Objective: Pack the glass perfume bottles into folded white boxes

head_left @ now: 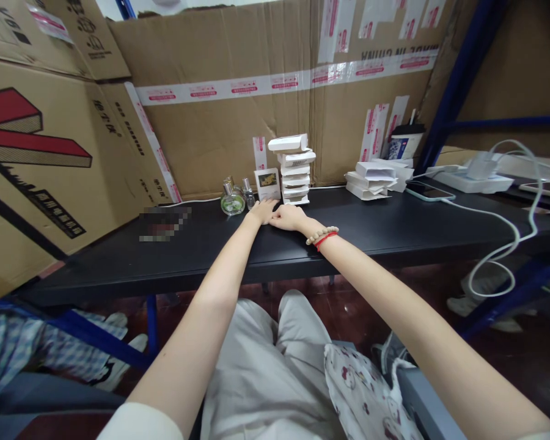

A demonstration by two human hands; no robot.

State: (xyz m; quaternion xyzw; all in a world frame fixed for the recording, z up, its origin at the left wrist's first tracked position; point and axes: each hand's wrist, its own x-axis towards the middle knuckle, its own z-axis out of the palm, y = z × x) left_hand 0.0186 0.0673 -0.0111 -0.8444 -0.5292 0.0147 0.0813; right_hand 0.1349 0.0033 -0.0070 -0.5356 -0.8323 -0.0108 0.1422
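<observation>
My left hand (263,211) reaches to the far part of the black table, fingers stretched out at the foot of a small white box with a yellow-green picture (269,181). My right hand (289,217) is closed beside it, thumb side against the left hand. Whatever its fingers hold, if anything, is hidden. Left of the hands stand a round perfume bottle with green liquid (233,203) and a slim clear bottle (248,194). Right behind the hands rises an uneven stack of flat white boxes (296,177).
Cardboard panels (220,134) wall the back and left. On the right are more white boxes (371,178), a lidded paper cup (406,142), a phone (428,190) on a cable, and a power strip (479,181). The white cable (516,244) loops over the table's front edge.
</observation>
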